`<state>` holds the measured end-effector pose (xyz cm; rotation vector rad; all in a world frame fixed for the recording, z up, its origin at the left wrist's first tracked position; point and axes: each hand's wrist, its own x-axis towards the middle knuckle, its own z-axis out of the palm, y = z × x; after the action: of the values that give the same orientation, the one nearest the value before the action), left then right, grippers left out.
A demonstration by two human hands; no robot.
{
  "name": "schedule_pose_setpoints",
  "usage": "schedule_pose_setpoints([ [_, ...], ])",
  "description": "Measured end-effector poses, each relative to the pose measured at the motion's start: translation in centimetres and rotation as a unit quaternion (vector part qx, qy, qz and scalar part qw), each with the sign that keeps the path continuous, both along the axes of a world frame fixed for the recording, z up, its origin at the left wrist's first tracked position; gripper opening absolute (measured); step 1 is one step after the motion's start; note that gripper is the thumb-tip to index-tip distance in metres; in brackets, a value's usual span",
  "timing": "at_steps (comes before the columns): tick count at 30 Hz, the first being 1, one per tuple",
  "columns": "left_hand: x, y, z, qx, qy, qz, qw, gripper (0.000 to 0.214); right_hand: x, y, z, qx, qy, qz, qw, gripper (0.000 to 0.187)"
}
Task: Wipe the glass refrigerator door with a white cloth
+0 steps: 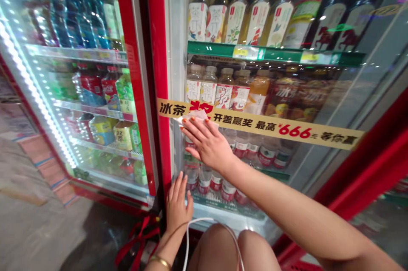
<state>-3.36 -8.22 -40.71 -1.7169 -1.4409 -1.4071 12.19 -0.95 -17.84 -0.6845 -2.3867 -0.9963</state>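
My right hand [208, 141] presses a white tissue [195, 115] against the glass door of a drinks fridge. Its fingers lie extended over the tissue, holding it to the glass. The tissue overlaps a yellow sticker strip [264, 125] with black and red lettering and covers part of a red character. Lower down, my left hand [179, 203] rests with fingers outstretched at the door's lower left, by the red frame [159, 50], and holds nothing. Behind the glass, tea bottles [236, 20] and other drinks stand on shelves.
A second lit fridge [132, 71] with bottled drinks stands at left. Stacked boxes [47, 165] are on the floor beyond it. Red straps [140, 237] lie near my left wrist. A white cord [187, 241] hangs by my knees [216, 247], close to the door.
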Motion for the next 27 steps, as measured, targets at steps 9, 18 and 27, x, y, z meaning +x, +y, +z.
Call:
schedule_pose_setpoints([
  [9,-1.4,-0.9,11.5,0.074,-0.052,-0.067,0.994,0.083,17.2,-3.9,-5.1,0.078,0.159,-0.143,0.974,0.086],
  [18,1.7,6.2,30.8,0.233,0.146,-0.126,0.953,0.088,18.4,-3.8,-1.7,0.122,0.295,-0.182,0.930,0.106],
  [27,3.1,8.9,32.1,0.201,0.173,-0.057,0.963,0.086,25.8,-2.8,7.2,0.144,0.385,-0.204,0.889,0.097],
])
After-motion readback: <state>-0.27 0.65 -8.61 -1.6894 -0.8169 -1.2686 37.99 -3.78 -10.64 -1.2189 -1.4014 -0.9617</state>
